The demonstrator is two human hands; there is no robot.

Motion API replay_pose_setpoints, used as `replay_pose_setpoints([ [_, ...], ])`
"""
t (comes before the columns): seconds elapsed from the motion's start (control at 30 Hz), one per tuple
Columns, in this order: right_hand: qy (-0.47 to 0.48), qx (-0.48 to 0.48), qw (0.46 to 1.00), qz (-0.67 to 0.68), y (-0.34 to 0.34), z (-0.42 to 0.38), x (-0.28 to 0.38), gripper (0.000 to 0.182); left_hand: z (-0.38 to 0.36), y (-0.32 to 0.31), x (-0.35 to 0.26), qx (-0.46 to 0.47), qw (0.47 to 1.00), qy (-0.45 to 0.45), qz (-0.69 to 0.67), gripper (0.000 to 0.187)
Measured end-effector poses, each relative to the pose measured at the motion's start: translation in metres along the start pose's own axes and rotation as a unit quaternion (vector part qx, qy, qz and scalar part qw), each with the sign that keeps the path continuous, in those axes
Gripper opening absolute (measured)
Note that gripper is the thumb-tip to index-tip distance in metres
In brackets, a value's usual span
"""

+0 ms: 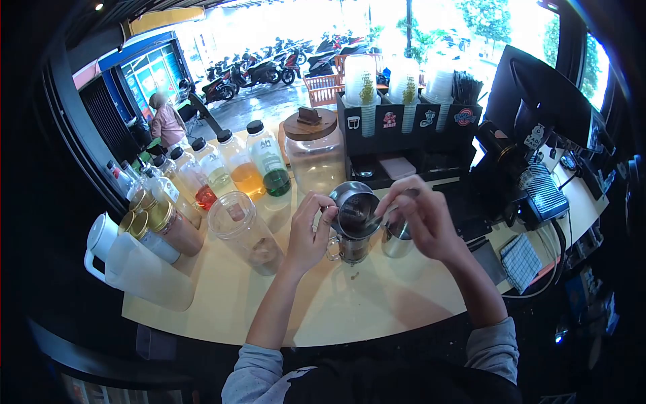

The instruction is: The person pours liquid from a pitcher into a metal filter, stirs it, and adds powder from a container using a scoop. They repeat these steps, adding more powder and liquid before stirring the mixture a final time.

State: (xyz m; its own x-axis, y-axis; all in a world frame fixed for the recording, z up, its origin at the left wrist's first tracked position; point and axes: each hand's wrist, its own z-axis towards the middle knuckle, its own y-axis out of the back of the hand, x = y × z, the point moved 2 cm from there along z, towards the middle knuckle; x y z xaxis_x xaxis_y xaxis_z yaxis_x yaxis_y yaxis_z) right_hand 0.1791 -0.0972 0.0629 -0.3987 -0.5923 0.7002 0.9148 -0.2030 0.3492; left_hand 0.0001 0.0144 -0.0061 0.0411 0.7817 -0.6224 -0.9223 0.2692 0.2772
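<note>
While the left hand (311,232) steadies a cup (354,210), the right hand (425,219) holds a utensil (383,217) at its mouth

Because the metal cup is tilted above the glass mug (352,251), anything leaving its rim would probably be caught there. The left hand's fingers are closed narrowly at the cup's side, thumb near the rim, likely to stop it rolling. The right hand's fingers are pinched on the slim utensil, which suits fine control; whether its tip touches the inside, I cannot tell. Beside the mug stands a metal container (398,246), partly hidden by the right hand. The clear jar (250,246) sits to the left, near enough to reach yet out of the hands' way.
</note>
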Motion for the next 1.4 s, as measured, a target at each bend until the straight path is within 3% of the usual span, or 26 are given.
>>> replay_pose_setpoints([
  [0.1, 0.008, -0.036, 0.999, 0.013, 0.003, 0.0, -0.005, 0.013, -0.001, 0.001, -0.002, -0.015, 1.0, 0.007, -0.011, 0.016],
  [0.2, 0.007, 0.02, 1.0, 0.018, -0.002, -0.004, -0.003, 0.014, -0.002, 0.001, 0.003, -0.01, 1.0, 0.024, 0.006, 0.018],
  [0.23, 0.035, 0.009, 0.999, 0.0, -0.001, -0.004, 0.001, 0.016, -0.002, 0.0, 0.007, -0.01, 1.0, 0.023, 0.006, 0.018],
  [0.3, 0.063, -0.003, 0.998, -0.016, 0.002, -0.005, 0.005, 0.017, -0.004, 0.0, 0.016, -0.031, 0.99, 0.113, -0.079, 0.021],
  [0.4, 0.081, -0.069, 0.992, 0.066, 0.013, -0.002, 0.009, 0.021, -0.002, 0.002, 0.017, -0.036, 0.974, 0.169, -0.147, 0.024],
  [0.5, 0.103, -0.115, 0.986, 0.055, 0.017, -0.002, 0.011, 0.021, -0.003, 0.003, 0.034, -0.028, 0.975, 0.164, -0.146, 0.024],
  [0.6, 0.061, -0.123, 0.99, 0.04, 0.013, -0.001, 0.009, 0.02, -0.003, 0.004, 0.043, 0.005, 0.969, 0.2, -0.147, 0.025],
  [0.83, 0.002, -0.058, 0.997, -0.047, -0.003, 0.006, -0.006, 0.012, 0.003, 0.001, 0.027, -0.005, 0.97, 0.193, -0.146, 0.025],
  [0.9, 0.003, -0.053, 0.997, -0.051, -0.003, 0.007, -0.004, 0.011, 0.005, 0.003, 0.016, 0.007, 0.977, 0.197, -0.076, 0.026],
  [1.2, -0.016, -0.107, 0.994, -0.013, -0.002, 0.007, -0.007, 0.015, 0.005, 0.003, 0.018, -0.017, 0.979, 0.178, -0.096, 0.026],
  [1.4, 0.03, -0.125, 0.991, -0.022, -0.003, 0.004, -0.008, 0.017, 0.006, 0.001, 0.017, -0.024, 0.98, 0.168, -0.103, 0.025],
])
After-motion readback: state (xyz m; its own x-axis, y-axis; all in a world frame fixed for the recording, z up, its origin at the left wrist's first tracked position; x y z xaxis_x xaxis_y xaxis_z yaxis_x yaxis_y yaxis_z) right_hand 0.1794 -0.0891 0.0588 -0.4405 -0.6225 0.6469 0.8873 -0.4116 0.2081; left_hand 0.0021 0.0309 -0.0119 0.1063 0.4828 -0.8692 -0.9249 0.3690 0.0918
